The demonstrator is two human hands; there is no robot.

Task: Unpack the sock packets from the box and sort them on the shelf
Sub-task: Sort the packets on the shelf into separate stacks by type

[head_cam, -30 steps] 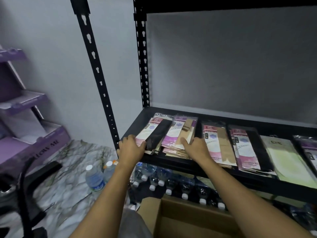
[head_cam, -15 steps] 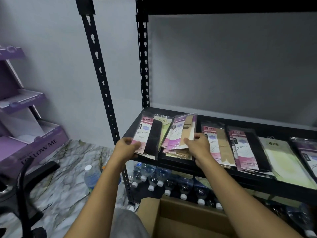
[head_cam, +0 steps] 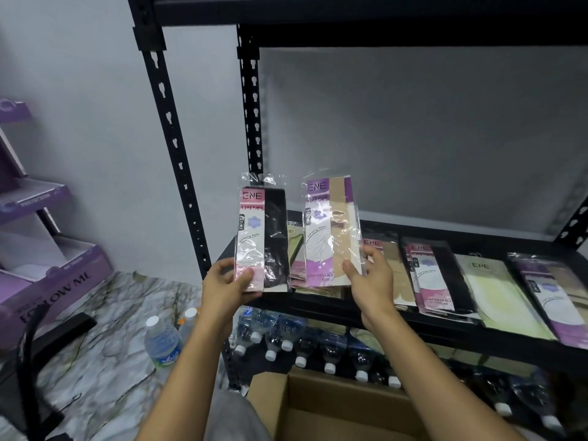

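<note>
My left hand holds a pink-card packet with a black sock upright by its bottom edge, above the shelf's left end. My right hand grips a purple-card packet with a beige sock, also upright. Behind them a stack of packets lies on the black shelf. More packets lie in a row to the right: beige, pink with black, pale green, purple. The open cardboard box sits below, between my arms.
Black slotted uprights frame the rack at the left. Capped water bottles fill the level under the shelf, and two more stand on the marble floor. A purple cardboard display stand is at the far left.
Both hands have lifted their packets off the stacks on the shelf and raised them upright, apart from each other. The camera has tilted up slightly.
</note>
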